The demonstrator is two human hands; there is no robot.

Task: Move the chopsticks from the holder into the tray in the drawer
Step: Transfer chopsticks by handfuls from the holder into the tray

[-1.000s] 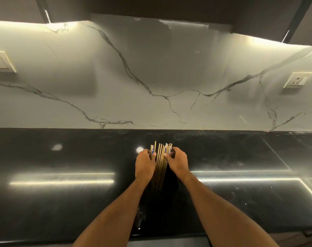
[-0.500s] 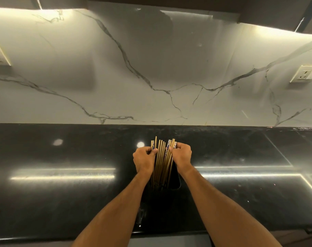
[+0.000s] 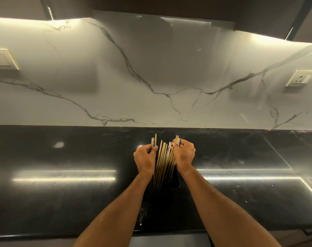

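Note:
A bunch of tan wooden chopsticks [image 3: 163, 161] with blue-patterned tops stands upright in a black holder [image 3: 174, 180] on the dark counter. My left hand [image 3: 144, 160] is closed on a few chopsticks at the bunch's left side. On the right side, my right hand [image 3: 184, 154] grips several more near their tops. More chopsticks stand loose between the two hands. The holder is hard to see against the counter. The drawer and its tray are out of view.
The glossy black countertop [image 3: 62, 184] runs left and right, backed by a white marble wall [image 3: 151, 77]. A switch plate [image 3: 3, 58] sits on the wall at left and a power socket [image 3: 301, 78] at right. Dark cabinets hang overhead.
Both hands have closed more firmly on the chopsticks and drawn slightly apart, which splits the bunch into left and right groups. The holder has stayed in place.

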